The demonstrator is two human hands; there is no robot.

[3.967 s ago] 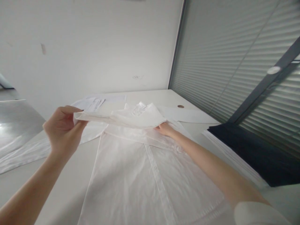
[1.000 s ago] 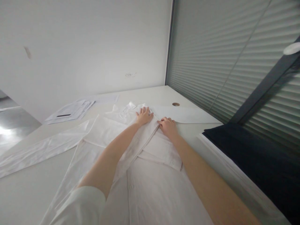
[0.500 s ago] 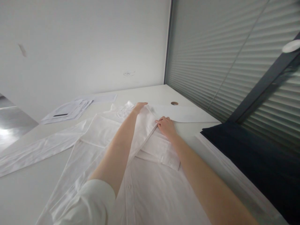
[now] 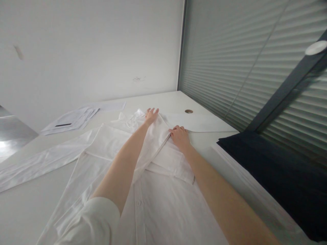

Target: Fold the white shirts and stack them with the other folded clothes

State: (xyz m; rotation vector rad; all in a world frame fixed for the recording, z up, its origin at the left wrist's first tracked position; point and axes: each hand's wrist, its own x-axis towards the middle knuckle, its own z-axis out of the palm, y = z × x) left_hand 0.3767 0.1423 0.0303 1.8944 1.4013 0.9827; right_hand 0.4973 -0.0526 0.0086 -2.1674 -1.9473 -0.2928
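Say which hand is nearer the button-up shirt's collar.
Left. The left hand is just right of the shirt collar; the right hand is farther right, lower in view.

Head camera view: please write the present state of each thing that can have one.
White button-front shirt: partly folded, one sleeve stretched out.
Bare left hand: open, at the shirt's top.
Bare right hand: half curled, at the shirt's fold.
Grey slatted window blinds: lowered.
White paper sheets: loosely overlapping.
Thin black bar: lying on the sheets.
Flat dark navy material: lying on a white layered stack.
Round hole in white table: uncovered.
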